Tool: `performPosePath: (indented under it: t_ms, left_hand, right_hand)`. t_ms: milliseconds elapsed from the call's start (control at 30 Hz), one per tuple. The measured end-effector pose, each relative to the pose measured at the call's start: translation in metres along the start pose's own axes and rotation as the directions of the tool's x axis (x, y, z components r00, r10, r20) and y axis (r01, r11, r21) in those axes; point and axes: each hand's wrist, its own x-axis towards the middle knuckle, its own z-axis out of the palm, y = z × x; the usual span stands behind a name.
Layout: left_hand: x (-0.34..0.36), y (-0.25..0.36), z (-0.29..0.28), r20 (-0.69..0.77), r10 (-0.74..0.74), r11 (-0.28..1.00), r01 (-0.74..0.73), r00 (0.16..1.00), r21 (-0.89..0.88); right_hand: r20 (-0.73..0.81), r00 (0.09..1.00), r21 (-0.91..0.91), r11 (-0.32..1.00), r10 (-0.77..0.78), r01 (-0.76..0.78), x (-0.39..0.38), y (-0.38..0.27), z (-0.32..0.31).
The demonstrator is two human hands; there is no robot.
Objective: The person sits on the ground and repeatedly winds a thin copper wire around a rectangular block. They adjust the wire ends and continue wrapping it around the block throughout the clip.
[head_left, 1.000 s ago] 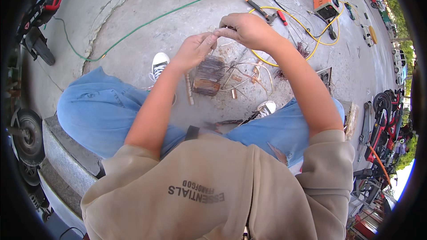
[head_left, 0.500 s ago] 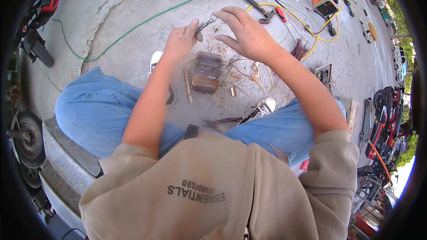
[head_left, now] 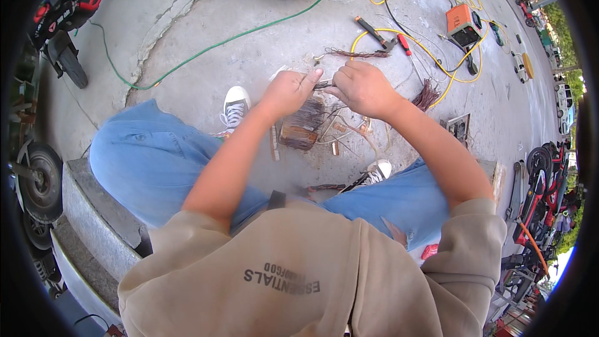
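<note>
Bright, diffuse daylight; lower-right glare; edges bend and darken.

At upper left: a red-and-black scooter (head_left: 62,15), near a green hose (head_left: 241,39) crossing the concrete (head_left: 199,19). At upper right: an orange box (head_left: 460,20). Farther right: a white van (head_left: 563,101), parked motorbikes (head_left: 539,178).

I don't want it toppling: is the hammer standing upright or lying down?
Lying down: the hammer stretches lengthwise along the concrete, its head nearer the right hand than its handle's end.
</note>
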Motion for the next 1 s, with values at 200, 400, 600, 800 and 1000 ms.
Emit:
performPosePath:
  t_ms: [200,400,600,800,1000]
  left_hand:
    - [0.000,0.003,-0.005,-0.154,0.200,0.959,-0.161,0.968,0.231]
    - [0.008,-0.013,-0.016,0.018,-0.033,0.950,0.037,0.999,-0.310]
    - [0.014,-0.049,-0.018,0.048,-0.125,0.934,0.134,0.991,-0.332]
    - [0.042,-0.106,-0.044,-0.240,-0.143,0.988,0.125,0.960,-0.091]
    - [0.024,-0.170,-0.071,0.166,-0.016,0.935,-0.044,0.986,0.352]
  right_hand:
    - [0.384,0.713,0.762,0.234,0.587,-0.603,0.001,-0.024,0.032]
    - [0.547,0.575,0.814,-0.227,0.608,-0.534,0.011,0.003,0.032]
    - [0.460,0.682,0.833,-0.010,0.569,-0.554,0.004,0.014,0.048]
    - [0.566,0.788,0.219,0.878,0.241,-0.425,-0.042,-0.024,0.076]
    - [0.545,0.807,0.273,0.862,0.226,-0.426,-0.061,-0.026,0.090]
